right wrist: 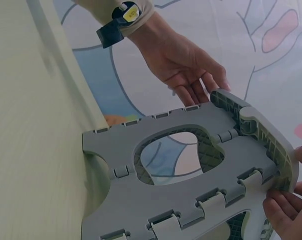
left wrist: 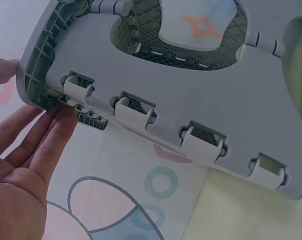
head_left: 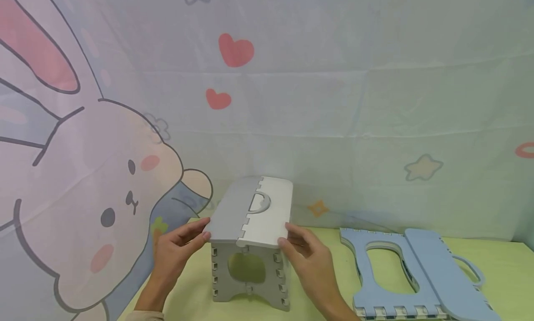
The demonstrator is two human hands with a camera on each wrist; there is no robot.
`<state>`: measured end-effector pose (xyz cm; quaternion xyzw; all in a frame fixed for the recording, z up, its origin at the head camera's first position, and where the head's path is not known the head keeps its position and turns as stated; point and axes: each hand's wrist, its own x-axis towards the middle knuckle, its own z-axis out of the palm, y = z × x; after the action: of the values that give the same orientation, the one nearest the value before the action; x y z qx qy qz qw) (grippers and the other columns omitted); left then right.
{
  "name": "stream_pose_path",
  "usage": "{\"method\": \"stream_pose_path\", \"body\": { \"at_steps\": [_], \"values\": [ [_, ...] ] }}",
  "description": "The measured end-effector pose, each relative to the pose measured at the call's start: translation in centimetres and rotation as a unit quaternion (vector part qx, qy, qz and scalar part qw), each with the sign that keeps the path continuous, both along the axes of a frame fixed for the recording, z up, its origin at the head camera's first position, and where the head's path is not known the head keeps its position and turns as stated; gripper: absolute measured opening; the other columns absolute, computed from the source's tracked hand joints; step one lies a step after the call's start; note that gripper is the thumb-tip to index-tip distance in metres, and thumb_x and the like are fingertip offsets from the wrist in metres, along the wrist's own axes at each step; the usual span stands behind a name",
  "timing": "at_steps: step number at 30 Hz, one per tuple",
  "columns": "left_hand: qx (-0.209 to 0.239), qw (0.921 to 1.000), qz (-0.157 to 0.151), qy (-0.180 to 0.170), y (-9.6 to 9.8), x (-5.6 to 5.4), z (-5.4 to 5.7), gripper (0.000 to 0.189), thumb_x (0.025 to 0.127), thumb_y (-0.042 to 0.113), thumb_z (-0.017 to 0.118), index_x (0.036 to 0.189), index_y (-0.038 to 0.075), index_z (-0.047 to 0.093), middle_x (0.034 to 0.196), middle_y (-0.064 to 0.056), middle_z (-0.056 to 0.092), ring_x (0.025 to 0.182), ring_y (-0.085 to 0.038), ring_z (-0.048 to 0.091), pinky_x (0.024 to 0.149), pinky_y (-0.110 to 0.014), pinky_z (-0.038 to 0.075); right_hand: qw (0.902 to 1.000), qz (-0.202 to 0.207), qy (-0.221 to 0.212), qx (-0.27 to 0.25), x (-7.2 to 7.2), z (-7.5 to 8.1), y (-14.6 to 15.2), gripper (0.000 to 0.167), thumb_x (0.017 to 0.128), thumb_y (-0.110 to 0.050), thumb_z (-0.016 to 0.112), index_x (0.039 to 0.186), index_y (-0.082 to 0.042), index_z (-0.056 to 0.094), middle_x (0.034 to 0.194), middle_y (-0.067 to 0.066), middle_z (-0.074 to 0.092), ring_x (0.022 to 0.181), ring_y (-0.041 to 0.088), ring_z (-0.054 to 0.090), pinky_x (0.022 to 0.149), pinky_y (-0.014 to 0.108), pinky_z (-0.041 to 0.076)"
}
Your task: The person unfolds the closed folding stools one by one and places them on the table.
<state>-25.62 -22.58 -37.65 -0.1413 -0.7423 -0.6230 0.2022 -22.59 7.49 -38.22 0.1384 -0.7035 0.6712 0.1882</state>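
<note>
Blue stool (head_left: 443, 271), apparently folded, lies right of the grey stool (head_left: 264, 226).

We see a two-tone stool (head_left: 254, 235): one half of its top (head_left: 231, 214) is grey, the other white, with a grey end panel (left wrist: 166, 95) and whitish hinge tabs (left wrist: 205, 142). Through its opening we make out a dark diamond lattice (right wrist: 211, 157). We find the other stool (head_left: 429, 261) pale blue. The worktop (head_left: 187, 291) is pale yellow-green. Behind, we see a backdrop (head_left: 333, 103) fading from lilac-grey to faint green, printed with a grey-outlined, pink-cheeked rabbit (head_left: 87, 186), coral-red hearts (head_left: 236, 50), cream stars (head_left: 423, 167) outlined in grey, and an orange four-pointed star (head_left: 318, 208).
</note>
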Motion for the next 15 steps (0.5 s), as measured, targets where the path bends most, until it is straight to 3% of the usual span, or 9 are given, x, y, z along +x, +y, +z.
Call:
{"method": "stream_pose_path", "body": {
  "at_steps": [15],
  "values": [
    [0.019, 0.9995, -0.02, 0.017, -1.0, 0.1, 0.1, 0.036, 0.097, -0.003, 0.074, 0.132, -0.012, 0.068, 0.112, 0.001, 0.079, 0.101, -0.011, 0.074, 0.09, -0.025, 0.062, 0.9999, 0.007, 0.0, 0.012, -0.6, 0.1, -1.2, 0.041, 0.096, -0.024, 0.083, 0.132, -0.008, 0.072, 0.118, 0.007, 0.072, 0.109, 0.019, 0.07, 0.105, 0.03, 0.056]
  ]
}}
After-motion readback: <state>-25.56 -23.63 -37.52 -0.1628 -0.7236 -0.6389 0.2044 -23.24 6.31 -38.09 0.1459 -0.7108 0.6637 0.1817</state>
